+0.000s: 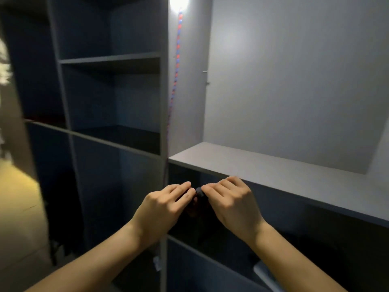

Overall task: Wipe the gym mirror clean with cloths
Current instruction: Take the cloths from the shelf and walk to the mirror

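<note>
Both hands [164, 205] [231, 202] pinch a small, dark cloth [199, 192]

A red-and-blue cord [177, 60] hangs between dark shelving [109, 62] and a grey shelf [273, 165].

Two arms show, both uncovered along the whole length in view. The left forearm [94, 260] and right forearm [294, 256] are slim and smooth, each narrowing toward the wrist. The left hand [162, 209] and right hand [231, 205] are bare as well. Knuckles stand out as soft ridges across the backs of both, with faint tendon lines running from them toward the wrists. The fingers [183, 187] are slender; their nails cannot be made out in the dim light.
</note>
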The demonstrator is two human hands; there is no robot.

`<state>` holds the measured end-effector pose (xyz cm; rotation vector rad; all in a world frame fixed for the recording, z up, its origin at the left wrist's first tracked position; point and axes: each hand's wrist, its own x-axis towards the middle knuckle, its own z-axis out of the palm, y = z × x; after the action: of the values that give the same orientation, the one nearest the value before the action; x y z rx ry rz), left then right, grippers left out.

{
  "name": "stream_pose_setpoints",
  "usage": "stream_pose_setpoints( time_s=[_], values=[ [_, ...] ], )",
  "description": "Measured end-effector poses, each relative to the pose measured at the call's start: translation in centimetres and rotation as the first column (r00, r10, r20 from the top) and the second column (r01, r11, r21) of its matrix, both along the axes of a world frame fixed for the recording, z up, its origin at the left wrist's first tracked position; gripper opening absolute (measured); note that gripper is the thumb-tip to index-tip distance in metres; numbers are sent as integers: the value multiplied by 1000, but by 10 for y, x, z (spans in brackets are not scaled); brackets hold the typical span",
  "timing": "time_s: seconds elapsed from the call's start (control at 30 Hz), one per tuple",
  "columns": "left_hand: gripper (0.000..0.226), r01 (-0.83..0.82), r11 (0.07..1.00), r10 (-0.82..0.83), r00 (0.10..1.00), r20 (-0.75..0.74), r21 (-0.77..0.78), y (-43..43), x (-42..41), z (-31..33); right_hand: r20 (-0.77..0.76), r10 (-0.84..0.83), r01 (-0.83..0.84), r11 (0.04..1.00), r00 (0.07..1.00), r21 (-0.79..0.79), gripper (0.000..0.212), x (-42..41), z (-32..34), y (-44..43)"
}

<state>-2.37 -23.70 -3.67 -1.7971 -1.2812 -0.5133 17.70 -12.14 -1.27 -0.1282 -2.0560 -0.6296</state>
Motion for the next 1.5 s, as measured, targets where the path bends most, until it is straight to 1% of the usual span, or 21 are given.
stream_pose_setpoints(
  time_s=[0.1,0.17,0.27,0.33,0.43,0.5,0.57,0.67,0.73,0.93,1.03,1.1,1.17,1.23,1.3,1.4,1.5],
  values=[
    [35,-132,991,132,991,20,-12,-74,-27,-22,43,183,-181,982,982,-56,22,-46,-16,-41],
    [31,-233,972,234,972,21,-33,-134,-40,-35,69,309,-299,947,949,-120,26,-82,-30,-80],
    [24,-391,919,391,920,-2,-48,-230,-58,-56,127,520,-484,843,845,-234,35,-138,-51,-156],
    [19,-499,864,501,865,21,-73,-297,-72,-70,149,633,-577,763,760,-292,30,-177,-66,-213],
    [13,-634,771,637,768,67,-61,-403,-98,-91,173,740,-654,660,650,-369,26,-235,-82,-308],
    [16,-698,715,698,710,97,-42,-473,-116,-98,169,808,-705,579,565,-410,28,-273,-89,-373],
    [16,-759,650,759,645,91,-42,-544,-134,-104,167,865,-739,494,474,-458,25,-311,-95,-441],
    [26,-832,548,835,541,100,-81,-649,-164,-109,156,916,-731,391,370,-559,18,-364,-103,-544],
    [29,-864,492,869,479,122,-108,-712,-180,-111,129,941,-721,324,314,-612,20,-396,-107,-612],
    [31,-923,336,932,298,208,-185,-869,-229,-113,54,986,-696,147,155,-702,18,-480,-109,-782],
    [27,-931,297,932,235,278,-210,-930,-262,-119,43,997,-683,80,71,-726,17,-526,-114,-847],
    [26,-932,283,917,194,349,-225,-967,-287,-124,30,999,-665,44,33,-746,16,-562,-119,-887],
    [24,-932,264,880,129,458,-246,-1005,-317,-128,4,1000,-626,11,12,-780,14,-603,-126,-925],
    [26,-937,241,798,43,601,-253,-1043,-352,-130,-36,999,-549,-30,0,-835,14,-651,-131,-963],
    [28,-941,223,717,-19,697,-254,-1079,-394,-128,-99,995,-499,-87,-2,-862,10,-703,-131,-1001],
    [25,-951,155,677,-95,730,-267,-1133,-460,-117,-141,989,-489,-139,-34,-861,7,-779,-116,-1056],
    [24,-948,106,659,-159,735,-300,-1182,-522,-107,-98,994,-488,-109,-48,-866,8,-845,-98,-1109]
  ],
)
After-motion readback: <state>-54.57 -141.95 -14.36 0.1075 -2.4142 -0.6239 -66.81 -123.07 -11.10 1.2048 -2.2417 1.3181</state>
